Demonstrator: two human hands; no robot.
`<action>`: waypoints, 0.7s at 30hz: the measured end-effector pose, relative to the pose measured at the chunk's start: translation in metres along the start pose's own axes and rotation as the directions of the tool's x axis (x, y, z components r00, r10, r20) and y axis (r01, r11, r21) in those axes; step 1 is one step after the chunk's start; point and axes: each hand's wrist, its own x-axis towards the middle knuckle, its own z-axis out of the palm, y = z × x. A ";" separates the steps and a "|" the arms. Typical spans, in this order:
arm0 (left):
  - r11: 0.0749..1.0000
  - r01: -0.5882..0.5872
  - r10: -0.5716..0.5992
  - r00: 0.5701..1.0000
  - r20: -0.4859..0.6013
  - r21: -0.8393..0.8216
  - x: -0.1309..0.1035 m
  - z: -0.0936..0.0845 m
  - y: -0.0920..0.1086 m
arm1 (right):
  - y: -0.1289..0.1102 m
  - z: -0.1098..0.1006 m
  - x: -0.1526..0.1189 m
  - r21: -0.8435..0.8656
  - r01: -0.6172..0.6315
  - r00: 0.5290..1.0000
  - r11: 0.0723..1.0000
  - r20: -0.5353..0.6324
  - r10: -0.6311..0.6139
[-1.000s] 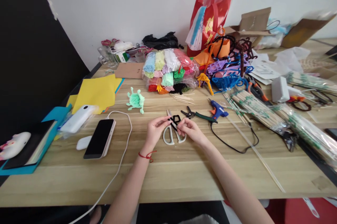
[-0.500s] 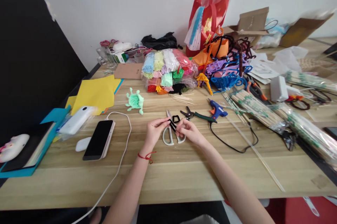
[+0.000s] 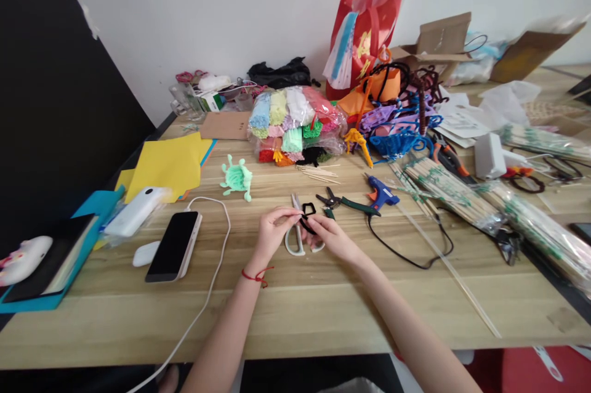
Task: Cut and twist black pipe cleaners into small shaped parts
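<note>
My left hand (image 3: 272, 231) pinches one end of a short black pipe cleaner (image 3: 305, 224) between thumb and fingertips. On its other side my right hand (image 3: 329, 234) closes its fingers on the same piece, the two hands nearly touching. Just beyond them is a black bent loop (image 3: 308, 209); whether it joins the held piece I cannot tell. Under my hands lie white-handled scissors (image 3: 295, 242), partly hidden. Green-handled wire pliers (image 3: 353, 204) rest beyond my right hand, beside a blue glue gun (image 3: 382, 193). A mint-green pipe-cleaner figure (image 3: 237, 177) stands farther left.
A bag of coloured pipe cleaners (image 3: 295, 125) sits at the back, near loose wooden sticks (image 3: 318, 173). Packs of sticks (image 3: 455, 193) spread to the right. A phone (image 3: 174, 246) with a white cable (image 3: 217, 276) lies left. A red bag (image 3: 364, 29) stands behind.
My right hand has turned and shifted slightly inward, its fingers now flatter over the black pipe cleaner. The left hand stays almost in place.
</note>
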 end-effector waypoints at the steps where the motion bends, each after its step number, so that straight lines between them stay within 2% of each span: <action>1: 1.000 -0.019 0.019 1.000 -0.007 0.020 0.000 0.001 -0.001 | 0.001 0.001 0.000 -0.077 0.024 1.000 0.997 -0.012 -0.025; 3: 0.998 -0.038 0.040 0.998 -0.038 0.051 -0.001 0.005 -0.002 | 0.002 0.002 0.000 -0.202 0.074 0.996 0.977 -0.029 -0.082; 6: 0.996 -0.051 0.058 0.993 -0.107 0.070 -0.003 0.011 -0.001 | 0.002 0.005 0.000 -0.264 0.097 0.994 0.960 -0.024 -0.108; 10: 0.983 -0.130 0.148 0.979 -0.140 0.132 -0.006 0.013 -0.001 | 0.002 0.007 0.000 -0.226 0.078 0.996 0.971 -0.016 -0.084; 16: 0.894 -0.302 0.349 0.932 -0.093 0.330 -0.006 0.008 0.001 | -0.001 0.010 0.001 -0.165 0.081 0.996 0.983 -0.026 -0.086; 21: 0.861 -0.336 0.388 0.919 -0.066 0.383 -0.005 0.006 0.004 | 0.001 0.015 0.001 -0.114 0.056 0.994 0.992 -0.085 -0.066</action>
